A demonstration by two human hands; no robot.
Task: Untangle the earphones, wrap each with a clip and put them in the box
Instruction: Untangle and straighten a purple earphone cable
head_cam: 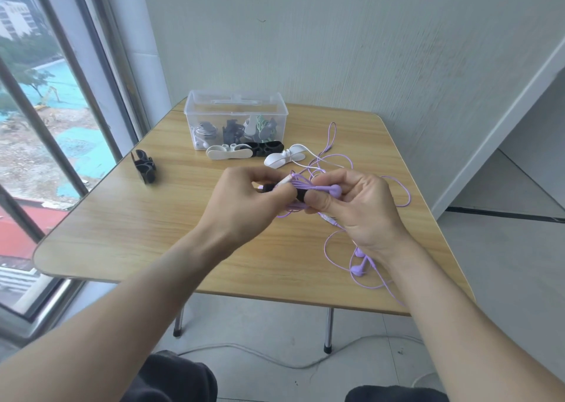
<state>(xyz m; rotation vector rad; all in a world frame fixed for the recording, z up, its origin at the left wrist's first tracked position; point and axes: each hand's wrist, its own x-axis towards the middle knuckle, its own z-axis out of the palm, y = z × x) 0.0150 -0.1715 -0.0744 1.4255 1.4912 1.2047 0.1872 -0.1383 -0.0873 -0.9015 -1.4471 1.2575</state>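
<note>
Both hands are up over the counter just in front of the clear box, working on the purple earphones. The left hand is pinching one end of a black clip along with the cord near the plug. The right hand has its fingers curled round the other end of the clip, with one purple earbud poking out between thumb and forefinger. So the wrapping looks like it's underway but nowhere near done, I'd say.

Main thing that could go wrong: most of the purple cord is loose, looping behind the hands toward the box and trailing off the counter edge nearest the person. A second pair of purple buds lies under the right wrist, and I can't tell if that's a separate set or not. If it's wound in without checking, two sets could end up in one clip. The hanging loop could also snag and yank the bundle loose.

Just in front of the box there's a white clip, another black clip and a white clip with white cord; a dark clip sits off to the box's left. The box already holds a few wrapped sets. The counter is light wood grain, tucked into a corner between a big window and a pale wall.
</note>
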